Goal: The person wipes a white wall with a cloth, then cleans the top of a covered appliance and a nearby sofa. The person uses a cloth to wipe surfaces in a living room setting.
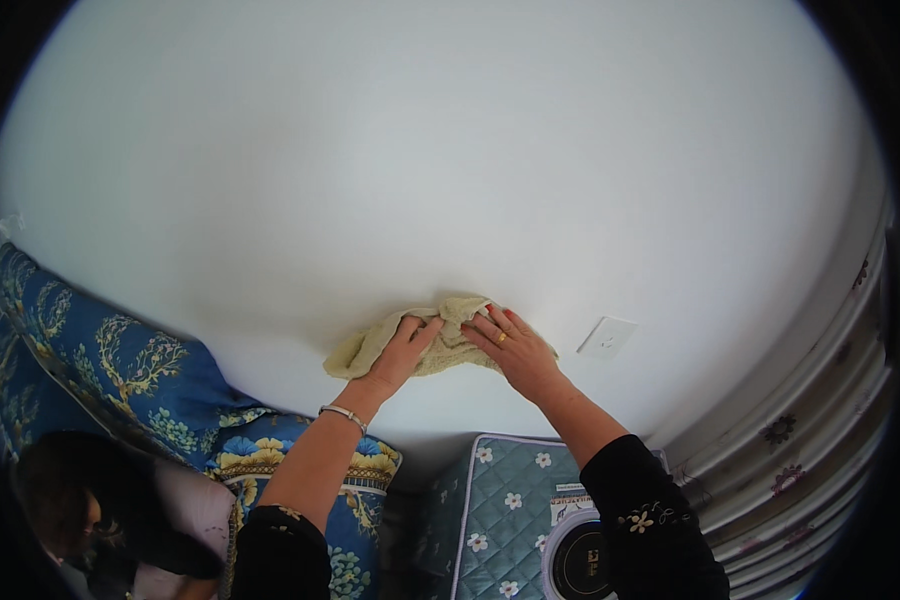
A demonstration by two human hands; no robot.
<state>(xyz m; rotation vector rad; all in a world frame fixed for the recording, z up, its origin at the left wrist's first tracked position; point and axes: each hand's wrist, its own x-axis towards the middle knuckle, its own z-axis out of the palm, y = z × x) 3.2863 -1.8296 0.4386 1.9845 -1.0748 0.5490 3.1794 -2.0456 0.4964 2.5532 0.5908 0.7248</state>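
A yellowish-green terry towel (pixel 450 352) lies bunched against the white wall (pixel 420 187). My left hand (pixel 399 352) presses on its left part, with the thumb and fingers in the cloth. On its right part rests my right hand (pixel 514 349), fingers spread over the folds and a ring on one finger. The towel's left end sticks out past my left hand. The cloth under both palms is hidden.
A white wall socket (pixel 607 337) is right of the towel. Below stand a quilted floral-covered surface (pixel 495 517) with a round black item (pixel 581 559) and a blue patterned sofa (pixel 135 367). A person (pixel 90 510) is at lower left. A curtain (pixel 787 450) hangs at right.
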